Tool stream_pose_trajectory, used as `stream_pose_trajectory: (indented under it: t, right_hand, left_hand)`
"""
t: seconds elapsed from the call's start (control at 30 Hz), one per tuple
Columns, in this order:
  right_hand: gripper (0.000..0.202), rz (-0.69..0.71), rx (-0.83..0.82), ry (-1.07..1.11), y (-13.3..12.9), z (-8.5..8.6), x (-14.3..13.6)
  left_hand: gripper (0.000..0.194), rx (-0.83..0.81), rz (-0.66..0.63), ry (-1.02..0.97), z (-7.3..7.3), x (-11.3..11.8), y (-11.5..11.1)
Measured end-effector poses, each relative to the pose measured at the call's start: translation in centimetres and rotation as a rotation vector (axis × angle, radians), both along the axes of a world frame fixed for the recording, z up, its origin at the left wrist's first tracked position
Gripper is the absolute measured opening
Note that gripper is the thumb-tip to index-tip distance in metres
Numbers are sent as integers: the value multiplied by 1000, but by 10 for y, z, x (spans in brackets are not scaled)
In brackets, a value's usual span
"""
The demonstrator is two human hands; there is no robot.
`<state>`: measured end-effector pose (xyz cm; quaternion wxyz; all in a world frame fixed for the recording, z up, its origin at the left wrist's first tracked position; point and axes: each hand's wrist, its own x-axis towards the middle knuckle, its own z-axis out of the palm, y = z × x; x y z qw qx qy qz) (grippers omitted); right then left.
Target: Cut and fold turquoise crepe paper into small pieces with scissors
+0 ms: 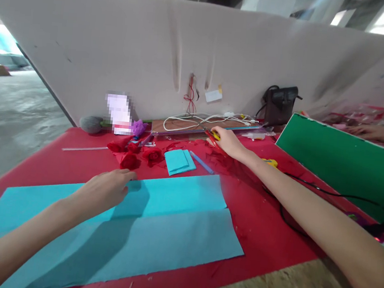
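A long sheet of turquoise crepe-like paper (176, 233) lies creased lengthwise across the front of the red-covered table. My left hand (108, 190) rests over its far edge, fingers stretched out and pointing toward the red fabric-like flowers (127, 160). At the back of the table my right hand (228, 143) is closed around the red and yellow handles of a pair of scissors (213, 136), whose blades point away to the left. Between the hands sit a small folded turquoise piece (178, 161) and a blue pen-like stick (202, 162).
White cable (180, 127) coils along the back, near a dark bag (280, 105). A green board (338, 171) leans on the right beside black cord (330, 191). A yellow tool (270, 162) is partly behind my right forearm. A purple flower (139, 128) lies back left.
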<state>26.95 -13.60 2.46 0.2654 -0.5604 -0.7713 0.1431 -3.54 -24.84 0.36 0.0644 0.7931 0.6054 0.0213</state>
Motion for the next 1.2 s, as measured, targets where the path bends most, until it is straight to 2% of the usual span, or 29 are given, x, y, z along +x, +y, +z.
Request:
stream_pose_trajectory:
  t: [0.07, 0.13, 0.2, 0.27, 0.3, 0.4, 0.5, 0.6, 0.7, 0.8, 0.93, 1.0, 1.2]
  right_hand:
    - [23, 46, -66, 31, -12, 4, 1]
    - [23, 90, -161, 64, -24, 6, 4]
    - [22, 130, -270, 89, -36, 7, 10]
    - [17, 166, -373, 104, -48, 7, 18]
    - [15, 181, -418, 109, -55, 6, 23]
    - [13, 191, -507, 119, -79, 1, 35]
    - [9, 156, -509, 134, -106, -14, 47]
    - [34, 111, -489, 147, -133, -33, 60]
    - [48, 87, -426, 112, -157, -46, 70]
    - [56, 28, -378, 20, -176, -46, 68]
    - [66, -105, -423, -44, -190, -38, 48]
    - [62, -140, -406, -48, -193, -38, 39]
    - [43, -66, -384, 13, -197, -46, 34]
  left_hand:
    - [34, 87, -42, 48, -2, 9, -2]
    - [33, 149, -170, -16, -4, 30, -12]
    - [28, 75, -379, -157, -5, 58, -30]
    - [26, -10, -588, -179, -6, 87, -51]
    - [25, -13, -652, -152, -7, 100, -60]
    - [27, -40, -705, -71, -11, 123, -77]
    - [21, -59, -690, -20, -16, 127, -77]
    - [22, -91, -594, -88, -19, 122, -70]
    - [17, -187, -427, -292, -19, 117, -60]
    - [15, -284, -285, -449, -18, 113, -48]
    - [19, -366, -182, -536, -17, 110, -36]
    - [22, -402, -160, -590, -19, 108, -32]
    - [29, -489, -79, -718, -25, 103, -25]
